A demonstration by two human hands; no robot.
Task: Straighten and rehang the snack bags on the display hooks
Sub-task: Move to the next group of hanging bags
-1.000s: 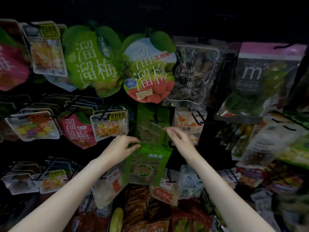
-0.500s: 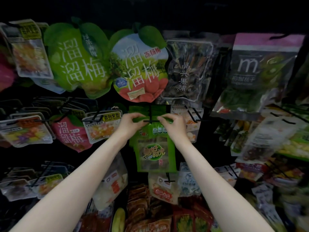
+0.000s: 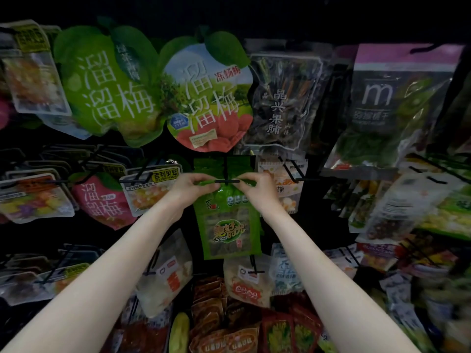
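Both hands are up at the middle row of the rack, each grip closed in a pinch on the top edge of the green snack bag (image 3: 230, 215): the left hand (image 3: 190, 188) has the left corner, the right hand (image 3: 256, 189) the right corner, fingers curled tight over the header. Between them sits the black display hook (image 3: 226, 180), its crossbar right at the bag's top strip, with more green bags of the same kind hanging just behind. From here I cannot tell whether the hang hole is actually over the hook tip or only pressed against it, and that is the risk: if the hands let go early, the bag drops onto the red packets (image 3: 216, 301) piled below. Uneven pulling could tear the thin header or leave the bag hanging crooked. Pushing it back hard may also nudge the neighbouring white candy bag (image 3: 285, 189), which hangs just beside it on the right.
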